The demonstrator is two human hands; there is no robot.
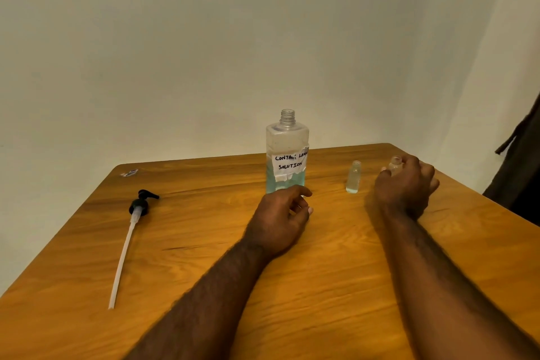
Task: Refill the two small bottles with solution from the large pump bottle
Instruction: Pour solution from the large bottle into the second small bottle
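Note:
The large clear bottle stands uncapped at the middle of the wooden table, holding blue liquid low down and bearing a handwritten paper label. Its black pump head with a long white tube lies flat on the table at the left. One small clear bottle stands upright to the right of the large one. My right hand is wrapped around the second small bottle, of which only the top shows. My left hand rests on the table just in front of the large bottle, fingers loosely curled, holding nothing.
A small scrap of wrapper lies near the table's far left corner. A pale wall stands right behind the table. Something dark, perhaps cloth or a chair, hangs off the right edge.

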